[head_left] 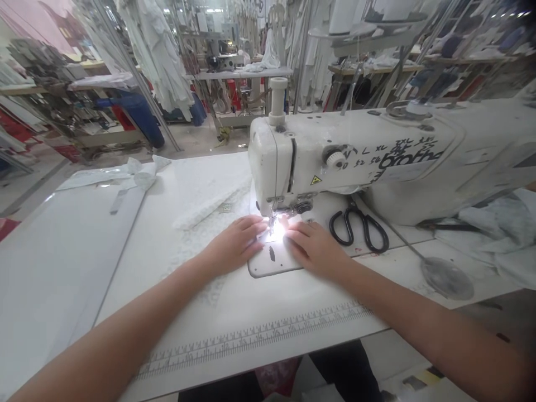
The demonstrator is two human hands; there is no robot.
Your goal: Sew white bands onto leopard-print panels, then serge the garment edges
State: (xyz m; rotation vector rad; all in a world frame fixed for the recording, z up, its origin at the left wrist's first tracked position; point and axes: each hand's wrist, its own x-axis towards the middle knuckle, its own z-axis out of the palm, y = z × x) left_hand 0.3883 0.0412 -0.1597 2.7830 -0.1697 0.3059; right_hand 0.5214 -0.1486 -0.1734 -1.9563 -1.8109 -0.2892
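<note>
Your left hand (pixel 235 243) and right hand (pixel 315 247) lie flat, fingers together, pressing white fabric (pixel 201 223) onto the tabletop (pixel 251 312) either side of the sewing machine's (pixel 360 156) lit needle (pixel 273 223); black scissors (pixel 359 226) rest just right.

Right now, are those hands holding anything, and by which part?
Nothing is gripped. The left hand and right hand lie flat, pressing white fabric beside the needle.

Both hands, left (pixel 234 244) and right (pixel 315 248), press white fabric (pixel 201 223) flat beneath the sewing machine (pixel 355 162).
</note>
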